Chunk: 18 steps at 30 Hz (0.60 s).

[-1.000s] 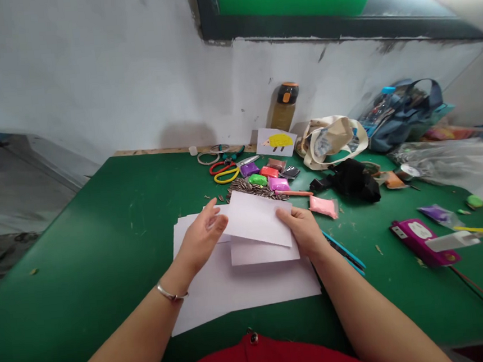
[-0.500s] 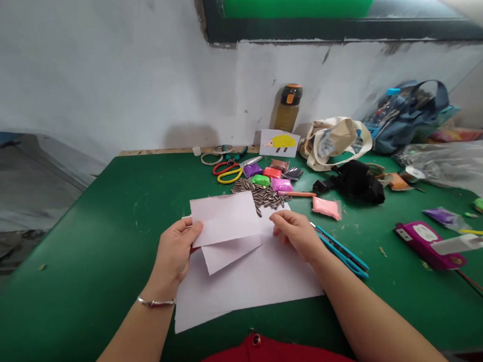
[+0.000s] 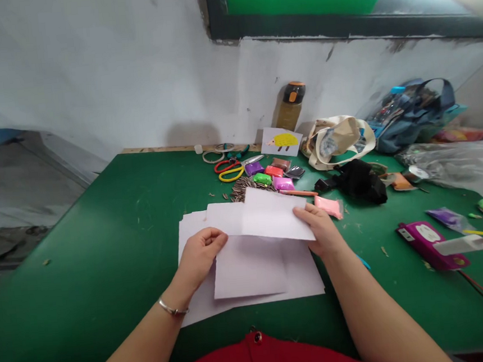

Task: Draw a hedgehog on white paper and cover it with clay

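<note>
- Head view, clock read from the paper in the hands: two bare hands at work over a dark green tabletop (image 3: 103, 244).
- Step in hand, judged: sorting or parting small white paper sheets; nothing drawn or cut on the sides that show.
- Upper small white rectangular paper sheet (image 3: 274, 217): raised, slightly tilted, right hand (image 3: 324, 233) at its 3 o'clock edge.
- Right fingers: narrow, thumb on top of the upper sheet, other fingers mostly hidden beneath; holding it.
- Lower small white paper sheet (image 3: 249, 267): partly covered by the upper sheet, left hand (image 3: 197, 258) at its 9 o'clock side.
- Left fingers: narrow, thumb and forefinger together, apparently pinching the lower sheet's edge; exact contact hidden.
- Separate sheets or one folded piece: cannot tell.
- Larger white paper stack (image 3: 305, 282): flat on the tabletop, under both hands' work.
- Next move, judged: calls for light pinches at both edges, drawing the sheets apart sideways without creasing.
- Pose: left forearm in from 7 o'clock, silver metal bracelet (image 3: 172, 307) on the wrist, knuckles up; right forearm in from 5 o'clock, hand turned inward.
- Around: dark slender seed-like heap (image 3: 242, 191) at 12, red-and-yellow-handled metal scissors (image 3: 230, 171) at 11, pink plastic-wrapped packet (image 3: 328, 207) at 2.
</note>
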### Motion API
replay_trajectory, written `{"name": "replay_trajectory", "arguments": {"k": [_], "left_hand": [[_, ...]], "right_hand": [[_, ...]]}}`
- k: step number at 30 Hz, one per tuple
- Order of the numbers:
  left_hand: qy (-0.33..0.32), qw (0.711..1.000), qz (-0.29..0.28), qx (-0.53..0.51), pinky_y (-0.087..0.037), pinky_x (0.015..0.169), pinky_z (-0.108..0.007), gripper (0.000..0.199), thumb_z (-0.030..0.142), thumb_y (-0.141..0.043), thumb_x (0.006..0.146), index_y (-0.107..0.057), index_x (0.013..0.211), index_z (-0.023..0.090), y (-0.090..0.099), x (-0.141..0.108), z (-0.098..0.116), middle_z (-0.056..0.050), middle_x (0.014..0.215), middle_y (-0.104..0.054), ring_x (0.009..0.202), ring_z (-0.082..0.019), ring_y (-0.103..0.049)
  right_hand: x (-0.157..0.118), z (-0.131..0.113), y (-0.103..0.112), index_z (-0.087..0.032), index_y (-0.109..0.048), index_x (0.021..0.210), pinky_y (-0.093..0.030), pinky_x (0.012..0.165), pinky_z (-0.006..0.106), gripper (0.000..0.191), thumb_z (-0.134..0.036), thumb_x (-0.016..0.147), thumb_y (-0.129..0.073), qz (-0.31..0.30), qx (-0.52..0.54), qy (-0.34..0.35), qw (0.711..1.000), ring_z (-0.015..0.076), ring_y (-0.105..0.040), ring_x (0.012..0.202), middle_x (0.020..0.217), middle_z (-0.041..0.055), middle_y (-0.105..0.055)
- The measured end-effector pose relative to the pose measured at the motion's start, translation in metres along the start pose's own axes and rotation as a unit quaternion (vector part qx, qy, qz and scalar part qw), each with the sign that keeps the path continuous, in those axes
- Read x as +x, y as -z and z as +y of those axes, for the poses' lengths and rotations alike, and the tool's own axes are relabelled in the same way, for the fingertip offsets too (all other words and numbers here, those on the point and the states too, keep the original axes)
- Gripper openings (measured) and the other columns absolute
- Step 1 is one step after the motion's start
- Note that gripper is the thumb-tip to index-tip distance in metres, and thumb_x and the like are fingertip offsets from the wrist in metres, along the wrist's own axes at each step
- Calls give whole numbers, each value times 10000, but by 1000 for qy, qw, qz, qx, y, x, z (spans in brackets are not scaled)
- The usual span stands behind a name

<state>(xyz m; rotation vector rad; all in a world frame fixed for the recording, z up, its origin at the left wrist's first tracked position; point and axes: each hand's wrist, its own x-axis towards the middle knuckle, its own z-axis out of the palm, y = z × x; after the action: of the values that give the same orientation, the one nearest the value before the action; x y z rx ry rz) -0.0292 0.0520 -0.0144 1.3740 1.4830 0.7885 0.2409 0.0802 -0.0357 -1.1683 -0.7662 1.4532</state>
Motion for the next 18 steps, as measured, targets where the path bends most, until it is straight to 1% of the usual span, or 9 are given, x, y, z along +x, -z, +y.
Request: {"name": "replay_trajectory", "arguments": {"k": [2, 3, 5, 7, 9, 11, 12, 14, 18], "left_hand": [[-44, 992, 15, 115, -487, 692, -317, 287, 445, -517, 860, -655, 894, 195, 4, 1, -1, -41, 853, -696, 781, -209, -636], [-77, 981, 31, 173, -485, 775, -347, 313, 452, -493, 873, -658, 946, 196, 7, 3, -1, -56, 935, -700, 873, -230, -637], [-150, 947, 71, 274, -427, 937, -402, 384, 462, -449, 893, -639, 1065, 176, 12, 14, -3, -98, 1121, -662, 1067, -267, -585], [-201, 905, 94, 363, -337, 1035, -441, 446, 458, -435, 901, -599, 1160, 134, 17, 30, -4, -145, 1249, -589, 1197, -292, -497], [-197, 870, 91, 442, -319, 1038, -470, 499, 449, -463, 887, -548, 1235, 103, 20, 49, -3, -184, 1310, -530, 1254, -322, -431], [-170, 853, 60, 489, -366, 982, -484, 536, 453, -524, 844, -529, 1259, 113, 20, 65, -1, -184, 1274, -554, 1209, -344, -463], [-165, 849, 39, 501, -387, 955, -475, 523, 447, -541, 832, -543, 1241, 120, 19, 71, 0, -175, 1227, -585, 1171, -344, -492], [-173, 846, 17, 505, -410, 925, -438, 470, 420, -554, 825, -567, 1205, 144, 16, 78, 1, -149, 1164, -620, 1115, -318, -532], [-190, 846, 26, 497, -422, 910, -386, 431, 287, -506, 852, -528, 1258, 143, 14, 80, -2, -126, 1128, -642, 1058, -270, -569]], "right_hand": [[3, -3, 9, -184, -650, 877, -474, 565, 286, 310, -387, 665, -748, 0, 20, 6, 1000, 189, -636, 628, 742, 28, -695], [4, -3, 12, -183, -649, 889, -479, 576, 289, 311, -383, 671, -745, -5, 26, 7, 1000, 194, -643, 647, 757, 32, -699], [5, -2, 14, -179, -649, 893, -484, 583, 289, 314, -378, 673, -748, -16, 32, 0, 999, 192, -647, 650, 768, 36, -702], [5, 0, 12, -173, -650, 891, -482, 574, 278, 319, -374, 668, -757, -33, 31, -15, 999, 175, -637, 614, 753, 33, -699], [3, 2, 9, -167, -654, 886, -476, 561, 266, 323, -381, 669, -760, -60, 13, -34, 998, 158, -624, 583, 740, 29, -696], [1, 3, 7, -165, -662, 890, -472, 561, 259, 330, -396, 675, -756, -95, -17, -51, 994, 151, -622, 583, 746, 27, -696], [-1, 3, 6, -165, -667, 891, -471, 565, 257, 331, -406, 679, -751, -113, -34, -57, 991, 151, -624, 591, 753, 26, -697], [-3, 3, 4, -165, -676, 886, -467, 570, 251, 328, -422, 691, -738, -144, -68, -62, 985, 149, -624, 605, 760, 23, -696], [-3, 3, 5, -172, -683, 852, -446, 548, 234, 310, -450, 718, -703, -174, -136, -53, 974, 137, -599, 588, 737, 7, -681]]}}
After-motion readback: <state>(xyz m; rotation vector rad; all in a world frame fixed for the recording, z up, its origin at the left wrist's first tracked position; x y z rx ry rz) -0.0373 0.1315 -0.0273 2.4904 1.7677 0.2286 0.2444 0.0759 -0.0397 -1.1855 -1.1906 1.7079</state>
